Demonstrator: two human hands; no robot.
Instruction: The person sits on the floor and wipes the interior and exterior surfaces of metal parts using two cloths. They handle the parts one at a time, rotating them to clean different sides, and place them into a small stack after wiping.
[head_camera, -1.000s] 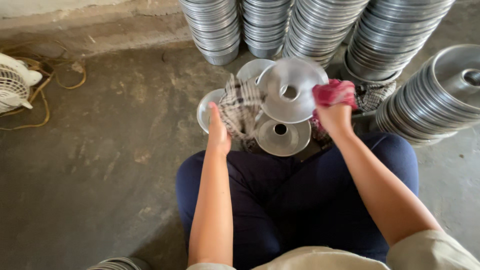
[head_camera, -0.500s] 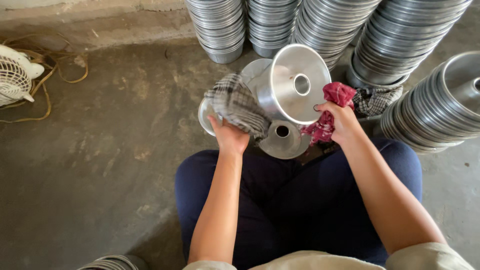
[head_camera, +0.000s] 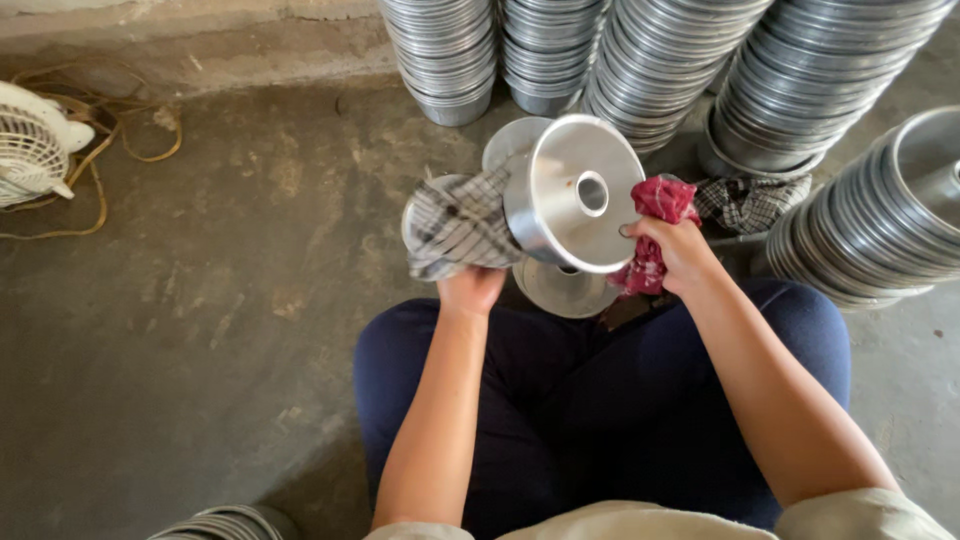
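The left hand (head_camera: 470, 288) holds a checked grey cloth (head_camera: 455, 222) and, through this cloth, it supports the side of a round metal pan with a hole in the middle (head_camera: 572, 192). The fingers are closed into the cloth from below. The right hand (head_camera: 683, 252) is closed around a red rag (head_camera: 655, 230) and presses it against the right edge of the pan. So the pan is kept between the two hands, tilted, above the knees of the person, who sits on the floor in dark blue trousers (head_camera: 600, 400).

Just under the pan, two flat metal discs lie on the floor: one (head_camera: 562, 288) below it and one (head_camera: 512, 142) behind it. Another checked cloth (head_camera: 748, 202) lies at the right, near the red rag. Behind, tall stacks of similar metal pans (head_camera: 640, 50) stand along the wall, and one more stack (head_camera: 880, 220) leans at the right side. At the far left, well apart, there is a small white fan (head_camera: 30, 145) with a yellowish cable (head_camera: 110, 150) on the concrete floor (head_camera: 200, 300).
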